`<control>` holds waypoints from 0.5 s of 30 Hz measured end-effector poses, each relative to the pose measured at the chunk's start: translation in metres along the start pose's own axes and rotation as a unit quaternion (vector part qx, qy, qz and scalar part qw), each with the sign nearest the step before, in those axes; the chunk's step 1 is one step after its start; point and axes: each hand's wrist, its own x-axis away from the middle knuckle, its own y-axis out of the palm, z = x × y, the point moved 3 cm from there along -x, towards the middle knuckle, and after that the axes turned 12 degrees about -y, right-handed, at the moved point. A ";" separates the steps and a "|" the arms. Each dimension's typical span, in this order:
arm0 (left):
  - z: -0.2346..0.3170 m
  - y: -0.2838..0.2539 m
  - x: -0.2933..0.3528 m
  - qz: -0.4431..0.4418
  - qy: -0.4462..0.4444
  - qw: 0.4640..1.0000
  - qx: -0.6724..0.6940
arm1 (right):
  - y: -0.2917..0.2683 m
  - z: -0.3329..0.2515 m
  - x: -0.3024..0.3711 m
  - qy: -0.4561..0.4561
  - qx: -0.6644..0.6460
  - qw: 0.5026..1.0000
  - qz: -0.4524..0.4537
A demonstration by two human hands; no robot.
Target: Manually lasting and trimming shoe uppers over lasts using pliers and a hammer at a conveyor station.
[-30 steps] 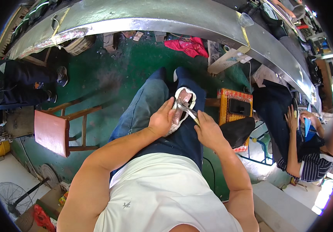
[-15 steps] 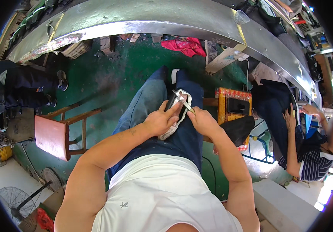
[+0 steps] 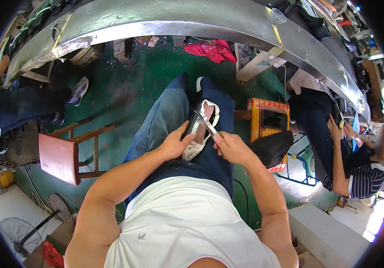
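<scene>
A partly made shoe (image 3: 194, 149) lies bottom up across my thighs. Its underside shows a pinkish-brown middle ringed by a pale, ragged margin, with a dark side toward the left. My left hand (image 3: 177, 142) grips the shoe's left side near the end closest to me, thumb lying over the edge. In my right hand (image 3: 232, 147) is a hammer (image 3: 210, 128), a slim metal-looking tool held by its handle. Its dark head slants over the shoe's underside, near the left rim. Whether the head touches the shoe, I cannot tell.
A long metal bench (image 3: 156, 30) spans the far side. On the left stands a wooden stool (image 3: 58, 158); on the right, a phone (image 3: 274, 119) lies on an orange woven seat (image 3: 255, 120). People sit at both sides. A fan (image 3: 15, 236) stands lower left.
My left hand has slid back toward me, uncovering more of the underside. The hammer and right hand have shifted slightly nearer to me. At the left, another person's foot has moved.
</scene>
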 end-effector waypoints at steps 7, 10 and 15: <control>0.020 -0.007 0.013 -0.066 0.001 0.997 -0.050 | 0.019 0.015 0.013 -0.020 -0.064 0.998 0.019; 0.038 -0.012 0.017 -0.120 -0.077 0.981 -0.129 | 0.019 0.031 0.024 -0.090 -0.069 0.986 0.121; 0.083 -0.048 0.033 0.059 0.084 0.967 -0.235 | 0.025 0.075 0.044 -0.075 -0.237 0.944 0.216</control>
